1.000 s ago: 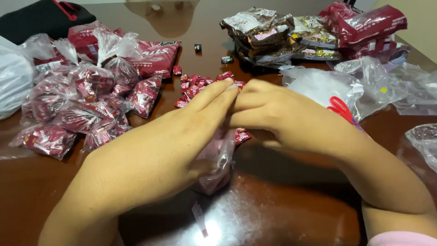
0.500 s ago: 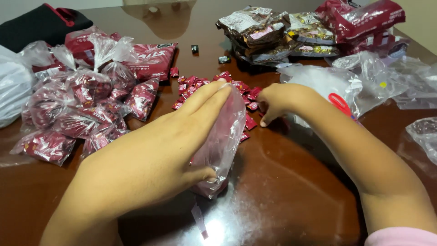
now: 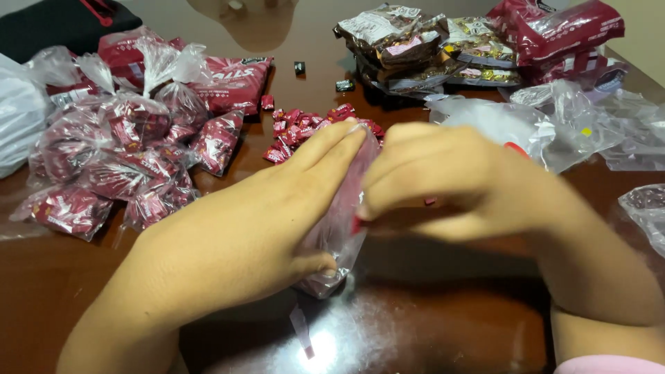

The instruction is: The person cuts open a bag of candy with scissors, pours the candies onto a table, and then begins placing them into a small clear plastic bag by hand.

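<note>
A: Clear plastic, one small bag (image 3: 341,228), standing upright on the brown table (image 3: 450,325) between the two hands. Holder?

B: Left hand (image 3: 256,235) grips it, thumb under the lower edge, fingers flat up its side. Right hand (image 3: 450,183) is curled at the bag's mouth, fingertips pinched on something red; what it is, I cannot tell, as the fingers cover it.

A: Contents of the bag?

B: Hard to make out. The film is wrinkled and the left palm hides most of it.

A: Next item outward.

B: One loose heap of small red wrapped candies (image 3: 308,128), just behind the hands. The count is not possible; the fingers hide the near edge. One stray red candy (image 3: 267,102) lies beyond it, and two dark ones (image 3: 299,67) farther back.

A: Left side?

B: A pile of knotted clear bags filled with red candies (image 3: 125,159), roughly ten, overlapping. One flat red candy packet (image 3: 232,83) behind them. A white bag (image 3: 17,118) is cut off at the frame edge.

A: Right side?

B: A stack of brown and red packets (image 3: 429,48), number unclear. Several empty clear bags (image 3: 554,125), crumpled together; one more is cut off at the right edge.
</note>
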